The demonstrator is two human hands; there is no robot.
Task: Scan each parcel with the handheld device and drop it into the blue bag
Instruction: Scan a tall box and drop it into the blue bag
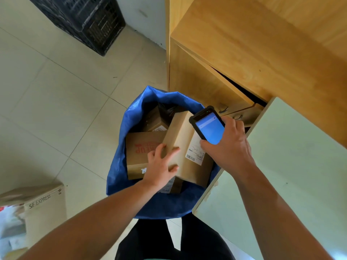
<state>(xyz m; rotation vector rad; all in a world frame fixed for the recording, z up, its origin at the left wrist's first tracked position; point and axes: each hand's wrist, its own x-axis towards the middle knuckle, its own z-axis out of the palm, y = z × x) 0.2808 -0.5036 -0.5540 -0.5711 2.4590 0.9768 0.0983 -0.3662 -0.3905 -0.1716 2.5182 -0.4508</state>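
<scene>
While right hand (228,145) grips scanner (208,126), left hand (162,162) splayed on labelled brown parcel (185,147).

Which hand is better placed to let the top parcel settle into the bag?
Left. The left hand already rests on the top parcel over the open blue bag, fingers spread. The right hand is occupied, its grip closed on the scanner.
</scene>
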